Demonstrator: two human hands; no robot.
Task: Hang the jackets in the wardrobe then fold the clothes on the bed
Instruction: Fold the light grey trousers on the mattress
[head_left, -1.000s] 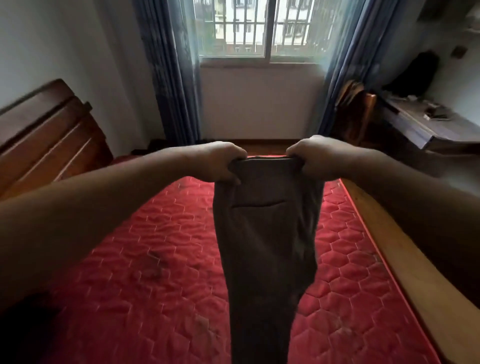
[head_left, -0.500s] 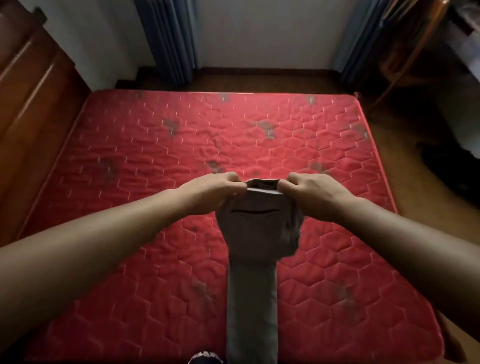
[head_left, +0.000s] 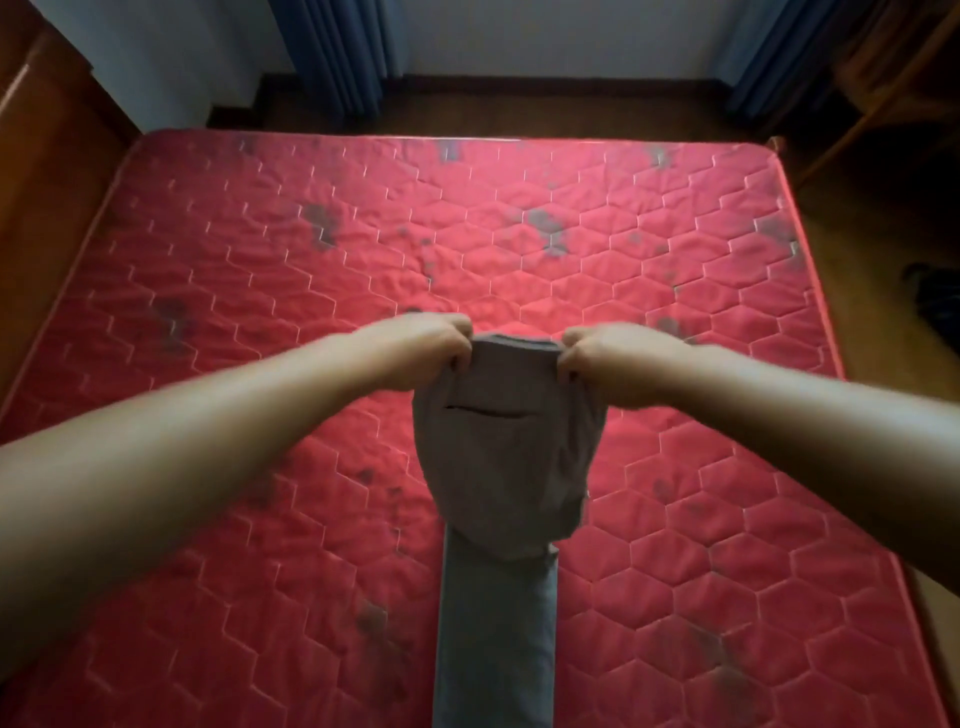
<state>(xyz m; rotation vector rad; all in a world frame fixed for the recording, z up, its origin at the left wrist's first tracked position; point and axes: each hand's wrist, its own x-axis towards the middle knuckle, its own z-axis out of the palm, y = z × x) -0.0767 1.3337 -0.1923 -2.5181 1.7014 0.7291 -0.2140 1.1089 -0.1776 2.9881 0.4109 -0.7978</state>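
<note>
A pair of grey-brown trousers is folded lengthwise, with a back pocket slit facing me. My left hand grips the left end of the waistband and my right hand grips the right end, fingers curled round the cloth. The waist is held a little above the red quilted mattress. The legs lie flat along the mattress toward me and run out of view at the bottom edge.
The mattress has dark stains scattered over it. A wooden headboard stands at the left. Blue curtains hang at the far wall. Wooden furniture and a dark object on the floor are at the right.
The view has tipped down from the window to the bed. My hands have lowered the trousers from hanging in the air, so the legs now lie on the mattress.
</note>
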